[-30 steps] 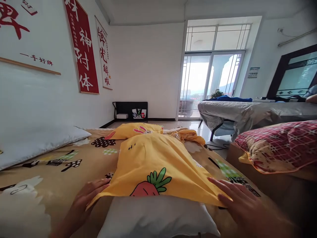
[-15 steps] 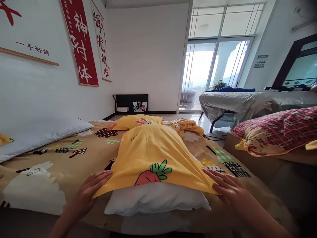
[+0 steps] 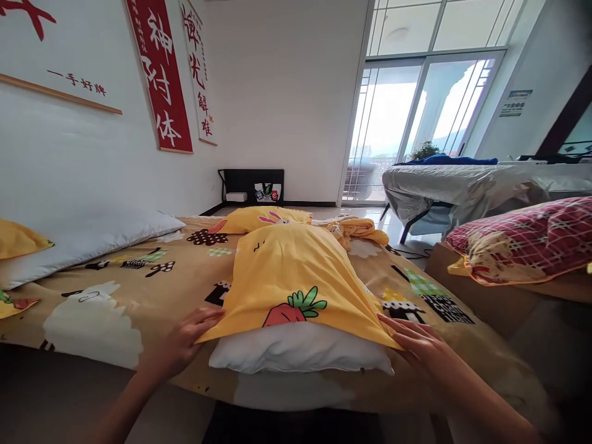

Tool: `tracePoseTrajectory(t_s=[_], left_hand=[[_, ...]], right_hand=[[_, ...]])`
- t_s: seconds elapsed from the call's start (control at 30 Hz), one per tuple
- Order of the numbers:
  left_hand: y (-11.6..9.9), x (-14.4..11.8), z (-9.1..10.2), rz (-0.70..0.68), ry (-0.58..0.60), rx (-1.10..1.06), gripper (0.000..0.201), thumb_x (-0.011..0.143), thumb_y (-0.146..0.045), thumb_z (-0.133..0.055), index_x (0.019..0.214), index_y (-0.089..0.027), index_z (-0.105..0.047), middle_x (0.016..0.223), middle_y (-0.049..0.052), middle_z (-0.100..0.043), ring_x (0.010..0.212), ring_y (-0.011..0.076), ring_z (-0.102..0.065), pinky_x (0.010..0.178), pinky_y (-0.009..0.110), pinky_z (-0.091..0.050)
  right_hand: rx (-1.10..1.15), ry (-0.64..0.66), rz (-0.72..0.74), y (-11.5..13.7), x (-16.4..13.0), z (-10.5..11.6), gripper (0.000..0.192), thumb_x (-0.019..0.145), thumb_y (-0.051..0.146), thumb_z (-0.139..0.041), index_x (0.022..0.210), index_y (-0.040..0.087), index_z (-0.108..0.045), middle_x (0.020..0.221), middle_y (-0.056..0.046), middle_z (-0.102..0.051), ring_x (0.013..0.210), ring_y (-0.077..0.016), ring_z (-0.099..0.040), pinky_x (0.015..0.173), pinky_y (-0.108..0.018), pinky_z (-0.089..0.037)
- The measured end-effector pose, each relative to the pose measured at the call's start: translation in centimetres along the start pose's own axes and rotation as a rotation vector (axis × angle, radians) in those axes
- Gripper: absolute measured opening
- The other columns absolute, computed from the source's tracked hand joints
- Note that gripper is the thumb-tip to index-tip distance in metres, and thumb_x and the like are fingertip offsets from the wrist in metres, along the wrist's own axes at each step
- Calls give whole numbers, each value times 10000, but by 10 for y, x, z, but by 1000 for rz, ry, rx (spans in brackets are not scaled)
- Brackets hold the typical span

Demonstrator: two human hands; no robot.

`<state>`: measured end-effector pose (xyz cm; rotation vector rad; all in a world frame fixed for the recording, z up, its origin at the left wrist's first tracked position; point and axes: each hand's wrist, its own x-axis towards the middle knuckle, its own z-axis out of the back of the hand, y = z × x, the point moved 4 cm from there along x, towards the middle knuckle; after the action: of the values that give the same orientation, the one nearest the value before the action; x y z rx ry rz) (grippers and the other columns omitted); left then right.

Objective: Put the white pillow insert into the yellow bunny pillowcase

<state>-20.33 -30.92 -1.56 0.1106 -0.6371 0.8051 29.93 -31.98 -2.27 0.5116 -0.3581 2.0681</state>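
In front of me a yellow pillowcase (image 3: 291, 271) with a carrot print covers most of a white pillow (image 3: 300, 348). The pillow's near end sticks out of the case's opening. At the left corner of that opening, my left hand (image 3: 197, 333) is closed on the pillowcase edge with the fingers bent. My right hand (image 3: 414, 339) pinches the right side of the edge, fingers fairly straight on top and the thumb hidden below. Both lie on a tan bed sheet (image 3: 176, 290) printed with sheep and houses.
Behind lie another yellow pillow (image 3: 245, 220) and a bundled yellow cloth (image 3: 363, 231). A white pillow (image 3: 115, 237) rests by the left wall. On the right, a red checked cushion (image 3: 531, 240) lies on a brown box-like surface, near a plastic-covered table (image 3: 430, 182).
The view has shifted, so the room appears moved right at its left side. My left hand has drawn slightly inward with the pillowcase corner; both hands keep their hold.
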Motion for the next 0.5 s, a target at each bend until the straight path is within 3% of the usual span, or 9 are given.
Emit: tracePoseTrajectory(t_s=[0.17,0.3,0.5], left_hand=[[-4,9,6,59,126,-120,319,917,-213,-453,1098,-233,-715,1145,80,-685,1046,188,-645,876,262,-525],[-10,12,10,143,224,-192,312,949,-310,-436,978,-193,-723,973,71,-706,849,166,-658,735,224,-492],[-20,28,27,172,288,-145,438,949,-430,-411,663,-147,-583,665,22,-570,602,112,-476,566,207,-340]], right_hand=[[-10,-13,34,-4,1,9,334,951,396,-423,1043,275,-721,1237,-43,-618,1129,-205,-614,884,-348,-552],[0,11,15,1,9,25,382,971,377,-370,968,236,-725,1079,-48,-690,944,-179,-678,768,-279,-555],[-15,161,1,7,32,57,324,946,308,-404,779,230,-669,771,-3,-694,688,-143,-661,580,-213,-444]])
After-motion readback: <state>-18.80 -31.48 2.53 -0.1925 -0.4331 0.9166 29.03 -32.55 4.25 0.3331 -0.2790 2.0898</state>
